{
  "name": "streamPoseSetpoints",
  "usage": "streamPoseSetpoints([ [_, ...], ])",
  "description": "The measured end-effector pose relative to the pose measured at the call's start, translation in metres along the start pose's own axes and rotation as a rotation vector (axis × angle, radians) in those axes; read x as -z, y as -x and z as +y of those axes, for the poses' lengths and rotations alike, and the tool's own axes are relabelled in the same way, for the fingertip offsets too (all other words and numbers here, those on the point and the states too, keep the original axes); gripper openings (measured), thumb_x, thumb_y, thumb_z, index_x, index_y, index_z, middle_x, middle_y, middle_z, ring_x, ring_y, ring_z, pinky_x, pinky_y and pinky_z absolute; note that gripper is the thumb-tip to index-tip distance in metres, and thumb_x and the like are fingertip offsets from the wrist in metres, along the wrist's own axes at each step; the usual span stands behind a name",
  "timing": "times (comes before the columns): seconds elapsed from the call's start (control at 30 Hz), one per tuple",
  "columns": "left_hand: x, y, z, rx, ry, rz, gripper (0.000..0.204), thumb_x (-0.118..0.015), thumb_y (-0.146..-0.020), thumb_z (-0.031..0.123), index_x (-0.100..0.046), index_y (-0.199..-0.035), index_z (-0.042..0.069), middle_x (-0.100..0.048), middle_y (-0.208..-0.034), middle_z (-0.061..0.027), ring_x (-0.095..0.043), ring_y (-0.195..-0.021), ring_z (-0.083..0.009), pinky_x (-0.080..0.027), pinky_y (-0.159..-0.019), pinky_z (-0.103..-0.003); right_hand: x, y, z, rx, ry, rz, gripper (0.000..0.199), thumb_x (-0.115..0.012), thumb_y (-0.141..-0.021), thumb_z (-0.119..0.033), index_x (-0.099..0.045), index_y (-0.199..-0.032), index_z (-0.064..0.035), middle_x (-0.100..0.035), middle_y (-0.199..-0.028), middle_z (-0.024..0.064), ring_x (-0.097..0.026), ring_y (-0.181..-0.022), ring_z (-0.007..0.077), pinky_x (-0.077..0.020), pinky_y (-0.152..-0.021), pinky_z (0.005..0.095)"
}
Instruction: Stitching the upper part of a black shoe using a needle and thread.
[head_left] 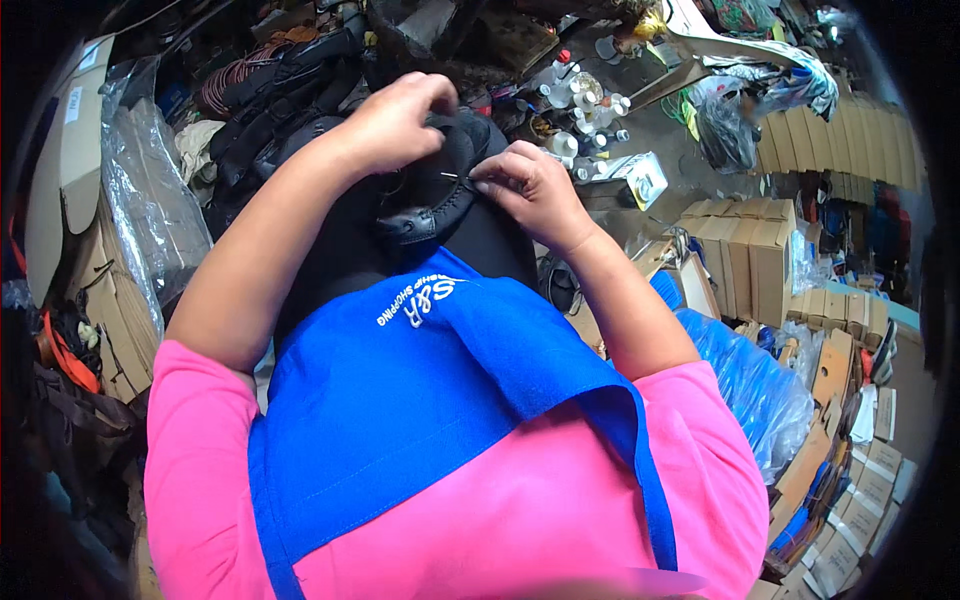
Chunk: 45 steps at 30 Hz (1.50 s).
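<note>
A black leather shoe upper (435, 205) with a stitched rim rests on my lap, over a blue apron (420, 390). My left hand (395, 120) grips its far edge from above, fingers curled onto the leather. My right hand (525, 185) pinches a thin needle (452, 177) at the shoe's right side, its tip pointing left into the leather. Any thread is too fine to make out.
Small bottles and jars (580, 105) crowd the floor beyond my hands. Stacked cardboard boxes (745, 250) and a blue plastic bag (755, 390) stand at the right. More black shoe parts (270, 110) and clear plastic bags (145, 190) lie at the left.
</note>
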<state>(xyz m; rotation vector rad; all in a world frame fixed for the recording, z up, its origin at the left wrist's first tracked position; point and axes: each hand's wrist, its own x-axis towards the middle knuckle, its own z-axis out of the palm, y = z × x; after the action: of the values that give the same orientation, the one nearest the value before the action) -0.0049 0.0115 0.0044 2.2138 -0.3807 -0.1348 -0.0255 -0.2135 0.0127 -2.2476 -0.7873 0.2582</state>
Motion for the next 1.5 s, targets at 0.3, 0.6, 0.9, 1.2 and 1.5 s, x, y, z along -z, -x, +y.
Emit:
streamPoseSetpoints([
  [0.3, 0.004, 0.068, 0.015, 0.010, 0.018, 0.106, 0.026, -0.059, -0.075, -0.004, -0.068, -0.097, 0.007, -0.055, -0.080, -0.0088, -0.057, -0.077, -0.0224, -0.047, -0.072, -0.031, -0.014, 0.027, -0.016, 0.090, 0.332, 0.101, 0.028, -0.063, -0.078, -0.011, -0.066, -0.106, -0.0141, -0.054, -0.079, 0.0060, -0.056, -0.080, 0.0237, -0.0389, -0.077, 0.0373],
  [0.6, -0.015, 0.070, 0.017, 0.016, -0.404, 0.175, 0.010, -0.069, -0.074, 0.014, -0.073, -0.083, 0.015, -0.061, -0.077, -0.0011, -0.055, -0.090, -0.0216, -0.038, -0.085, -0.040, -0.015, 0.031, -0.015, 0.050, 0.321, 0.099, 0.032, -0.062, -0.079, -0.011, -0.065, -0.110, -0.0149, -0.054, -0.080, 0.0060, -0.056, -0.080, 0.0234, -0.0385, -0.079, 0.0378],
  [0.9, -0.016, 0.057, -0.008, -0.122, -0.030, 0.143, 0.020, -0.068, -0.074, 0.006, -0.072, -0.092, 0.016, -0.053, -0.080, -0.0025, -0.051, -0.083, -0.0214, -0.042, -0.075, -0.034, 0.011, 0.007, 0.010, -0.140, -0.126, -0.136, 0.029, -0.062, -0.080, -0.005, -0.070, -0.105, -0.0180, -0.054, -0.085, 0.0062, -0.054, -0.087, 0.0193, -0.0438, -0.081, 0.0295],
  [1.2, -0.020, 0.052, -0.011, -0.120, -0.159, 0.124, 0.022, -0.069, -0.072, 0.008, -0.073, -0.089, 0.020, -0.048, -0.075, -0.0017, -0.049, -0.080, -0.0214, -0.039, -0.073, -0.035, 0.013, -0.004, 0.015, -0.129, -0.157, -0.162, 0.024, -0.064, -0.080, -0.007, -0.073, -0.098, -0.0193, -0.054, -0.083, 0.0049, -0.054, -0.084, 0.0190, -0.0446, -0.078, 0.0297],
  [1.5, -0.023, 0.043, -0.014, -0.154, -0.104, 0.044, 0.021, -0.070, -0.072, 0.009, -0.073, -0.089, 0.019, -0.051, -0.074, -0.0017, -0.050, -0.080, -0.0219, -0.040, -0.074, -0.035, 0.014, -0.004, 0.019, -0.204, -0.237, -0.247, 0.028, -0.061, -0.080, -0.002, -0.071, -0.104, -0.0137, -0.052, -0.083, 0.0002, -0.052, -0.083, 0.0121, -0.0434, -0.076, 0.0259],
])
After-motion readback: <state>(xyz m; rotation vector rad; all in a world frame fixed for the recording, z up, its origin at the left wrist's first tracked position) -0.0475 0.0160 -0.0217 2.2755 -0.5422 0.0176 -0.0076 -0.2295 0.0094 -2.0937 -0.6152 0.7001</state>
